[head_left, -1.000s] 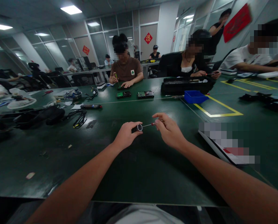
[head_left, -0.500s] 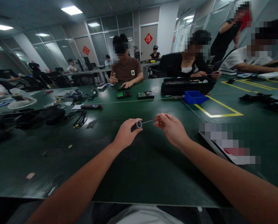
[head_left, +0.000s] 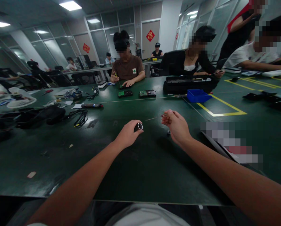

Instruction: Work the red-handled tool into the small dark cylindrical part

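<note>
Over the middle of the green surface (head_left: 121, 179), well in from its near edge, the two hands face each other with a small gap between what they carry. The left hand (head_left: 128, 134) grips a short black tube (head_left: 137, 126), thumb below and fingers over the top. Its ringed open end looks toward the right edge of the surface and somewhat back to the near edge; the rest of its length is lost in the palm.

Across the gap, the right hand (head_left: 177, 125) pinches the reddish handle of a slim screwdriver (head_left: 156, 118) between thumb and fingertips. The shaft runs almost level toward the left edge, its tip dipping slightly. That tip is apart from the tube, just to the right of the ringed mouth and a little toward the far edge or higher up; which of these, I cannot tell. The tip is nearer the left hand than the right.

Both forearms come in from the near edge and slant inward, the right wrist bent so that the knuckles point to the far edge. Just below the right hand's curled fingers shows a small dark piece (head_left: 168, 133).
</note>
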Action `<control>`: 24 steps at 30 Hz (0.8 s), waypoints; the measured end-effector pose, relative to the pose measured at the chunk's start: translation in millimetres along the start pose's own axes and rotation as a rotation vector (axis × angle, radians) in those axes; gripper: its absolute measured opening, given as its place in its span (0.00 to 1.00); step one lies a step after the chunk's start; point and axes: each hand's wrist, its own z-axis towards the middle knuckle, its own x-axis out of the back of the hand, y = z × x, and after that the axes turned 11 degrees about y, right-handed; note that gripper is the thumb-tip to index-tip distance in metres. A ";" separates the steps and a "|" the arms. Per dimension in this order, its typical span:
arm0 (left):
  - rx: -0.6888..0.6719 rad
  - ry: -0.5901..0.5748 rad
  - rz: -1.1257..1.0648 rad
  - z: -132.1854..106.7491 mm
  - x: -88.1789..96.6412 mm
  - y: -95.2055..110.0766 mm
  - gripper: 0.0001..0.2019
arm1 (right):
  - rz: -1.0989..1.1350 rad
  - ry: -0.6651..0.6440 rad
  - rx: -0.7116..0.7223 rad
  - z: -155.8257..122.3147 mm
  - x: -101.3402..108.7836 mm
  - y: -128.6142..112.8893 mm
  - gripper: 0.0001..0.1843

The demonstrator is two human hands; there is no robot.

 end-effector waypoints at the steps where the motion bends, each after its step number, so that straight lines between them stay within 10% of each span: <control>1: 0.008 -0.006 -0.002 -0.6 -0.8 1.4 0.14 | -0.007 0.000 0.012 0.6 0.4 -1.2 0.13; 13: -0.086 -0.167 0.060 14.0 -26.6 40.1 0.15 | -0.034 0.131 0.400 5.0 8.6 -39.1 0.12; 24: -0.210 -0.295 0.307 59.2 -96.2 80.7 0.18 | -0.089 0.119 0.485 -8.9 6.5 -43.7 0.12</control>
